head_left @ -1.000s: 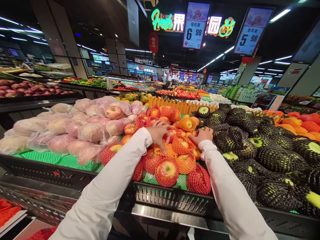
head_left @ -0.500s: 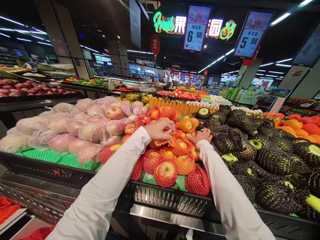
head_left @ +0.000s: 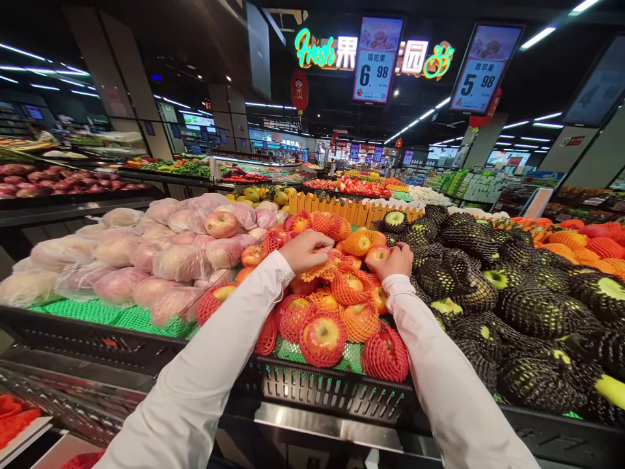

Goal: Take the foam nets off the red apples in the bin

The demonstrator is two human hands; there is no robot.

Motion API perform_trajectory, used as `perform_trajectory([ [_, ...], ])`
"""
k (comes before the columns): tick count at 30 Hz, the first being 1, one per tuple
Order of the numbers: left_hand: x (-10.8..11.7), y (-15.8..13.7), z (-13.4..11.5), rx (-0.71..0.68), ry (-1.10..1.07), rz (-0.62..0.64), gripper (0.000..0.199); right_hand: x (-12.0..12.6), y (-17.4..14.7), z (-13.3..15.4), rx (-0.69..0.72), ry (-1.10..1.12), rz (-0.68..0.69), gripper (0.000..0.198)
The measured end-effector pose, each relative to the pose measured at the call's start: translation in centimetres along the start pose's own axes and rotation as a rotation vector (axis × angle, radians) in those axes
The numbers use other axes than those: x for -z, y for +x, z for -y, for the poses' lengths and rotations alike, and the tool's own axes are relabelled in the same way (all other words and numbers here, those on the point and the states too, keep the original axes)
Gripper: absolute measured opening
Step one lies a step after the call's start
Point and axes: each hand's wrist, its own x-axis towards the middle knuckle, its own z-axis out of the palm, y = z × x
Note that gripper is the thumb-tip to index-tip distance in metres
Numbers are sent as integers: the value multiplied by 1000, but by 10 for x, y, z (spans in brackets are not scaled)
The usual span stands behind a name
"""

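My left hand is closed, fingers pinched on an orange foam net that hangs over the heap of apples. A bare red-yellow apple is in the fingers of my right hand, just above the right side of the same heap. Around and below both hands lie apples in red and orange foam nets, among them one in a red net at the front. They rest on green matting in a black slotted crate.
Bagged pale-pink fruit is piled on the left, with one bare apple on top. Green fruit in black nets fills the right side. A low orange picket fence stands behind the apples. Price screens hang overhead.
My right hand has come up slightly from the heap, and the bare apple now shows in its fingers. The left hand stays nearly in place at the orange foam net.
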Motion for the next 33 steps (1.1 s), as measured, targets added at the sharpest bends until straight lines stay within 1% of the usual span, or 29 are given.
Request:
perform_trajectory([
  [3,-3,0,0,31,41,-11,25,6,2,5,-120,180,-47,55],
  [5,-7,1,0,76,67,-33,32,13,2,10,-227,316,-95,49],
  [8,-13,2,-1,94,114,-72,38,21,3,17,-380,527,-152,48],
  [9,-15,2,-1,87,127,-86,37,22,3,18,-412,582,-157,46],
  [11,-18,3,0,71,142,-111,33,19,5,19,-424,668,-100,39],
  [13,-20,4,0,63,156,-128,29,12,5,19,-381,738,21,34],
  [15,-22,4,0,53,163,-137,24,4,3,19,-307,820,159,35],
  [17,-25,5,2,47,161,-158,22,-1,1,20,-224,888,251,34],
  [19,-29,6,4,47,160,-187,27,-4,-2,22,-157,935,290,35],
  [21,-35,7,8,48,173,-198,44,-5,-4,23,-112,968,309,41],
  [23,-43,8,11,52,174,-171,64,-6,-5,22,-72,1001,339,50],
  [25,-50,10,15,84,144,-130,74,-6,-5,21,-32,1032,372,58],
  [28,-57,13,19,147,78,-89,80,-8,-5,19,10,1114,407,68],
  [30,-59,15,20,157,28,-87,83,-8,-5,18,35,1205,440,75],
  [33,-59,16,21,192,-62,-100,82,-8,-5,19,79,1302,505,84],
])
